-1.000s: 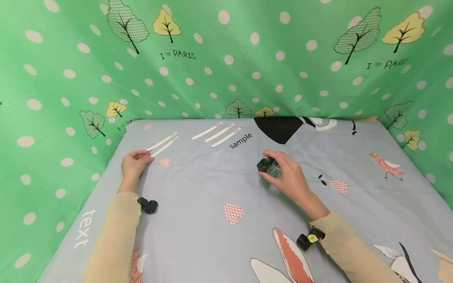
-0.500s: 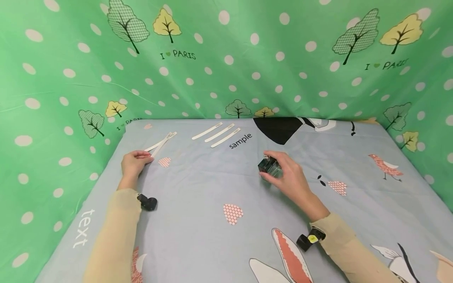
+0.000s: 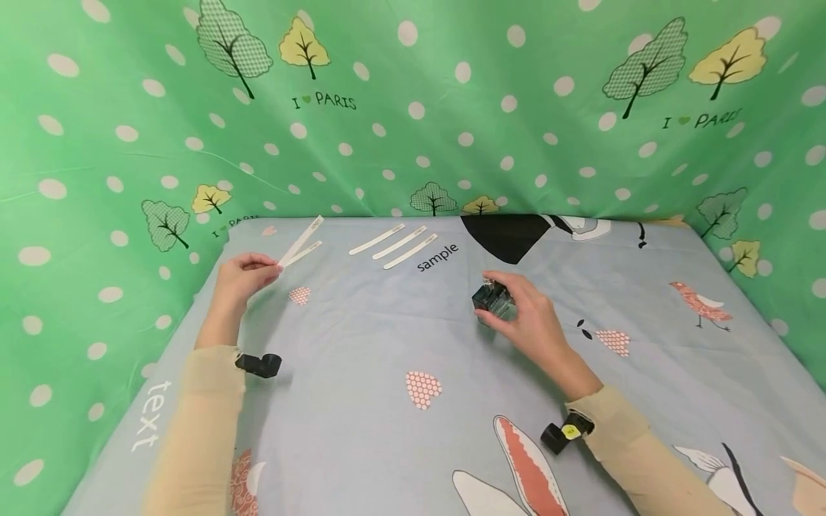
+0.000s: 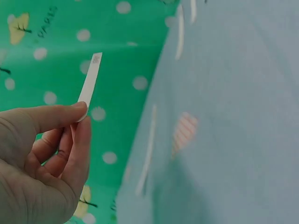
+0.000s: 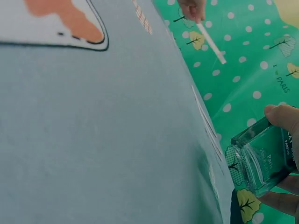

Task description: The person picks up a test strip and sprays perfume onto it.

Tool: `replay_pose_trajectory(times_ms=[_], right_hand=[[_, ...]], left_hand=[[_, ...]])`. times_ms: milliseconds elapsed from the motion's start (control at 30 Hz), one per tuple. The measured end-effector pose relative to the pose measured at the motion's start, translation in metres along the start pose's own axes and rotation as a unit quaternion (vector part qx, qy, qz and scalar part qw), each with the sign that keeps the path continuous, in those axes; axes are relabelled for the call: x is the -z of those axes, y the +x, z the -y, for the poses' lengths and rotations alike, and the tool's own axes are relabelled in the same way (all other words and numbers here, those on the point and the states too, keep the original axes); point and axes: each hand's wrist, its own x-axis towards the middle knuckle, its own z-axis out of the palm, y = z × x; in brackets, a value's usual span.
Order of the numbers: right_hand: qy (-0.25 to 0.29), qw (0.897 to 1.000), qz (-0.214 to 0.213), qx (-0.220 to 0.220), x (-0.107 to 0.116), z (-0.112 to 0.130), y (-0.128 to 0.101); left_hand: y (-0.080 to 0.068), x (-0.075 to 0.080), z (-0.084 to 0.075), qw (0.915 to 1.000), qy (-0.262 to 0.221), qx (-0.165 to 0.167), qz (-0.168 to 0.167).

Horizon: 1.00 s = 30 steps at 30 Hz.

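Observation:
My left hand (image 3: 241, 283) pinches the near end of a white perfume test strip (image 4: 91, 81) between thumb and fingers. The strip is raised off the cloth, its printed end pointing up and away. Below and just beyond it, another white test strip (image 4: 148, 149) lies flat on the cloth. In my right hand (image 3: 534, 319) is a square green glass perfume bottle (image 3: 493, 301), gripped between thumb and fingers. The right wrist view shows lettering on the bottle (image 5: 266, 156); part of it is hidden by the fingers.
Three more white test strips (image 3: 400, 242) lie side by side towards the back of the table. A printed blue-grey cloth (image 3: 361, 337) covers the table. Green dotted fabric (image 3: 387, 86) hangs behind and at both sides.
The left hand has lifted one strip off the cloth; earlier that strip lay beside its neighbour, then crossed over it. The right hand with the bottle has hardly moved.

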Motion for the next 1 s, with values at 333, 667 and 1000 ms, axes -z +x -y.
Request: replay_pose_trajectory(times_ms=[333, 667, 1000], right_hand=[[0.002, 1.000, -0.012, 0.007, 0.003, 0.001, 0.004], [-0.006, 1.000, -0.012, 0.009, 0.004, 0.003, 0.005], [-0.001, 1.000, -0.015, 0.017, 0.005, 0.004, 0.004]], left_hand=[[-0.023, -0.021, -0.037, 0.9960, -0.012, -0.055, 0.069], [-0.037, -0.062, -0.044, 0.9834, -0.028, -0.071, 0.165], [-0.045, -0.096, -0.043, 0.9731, -0.015, -0.079, 0.216]])
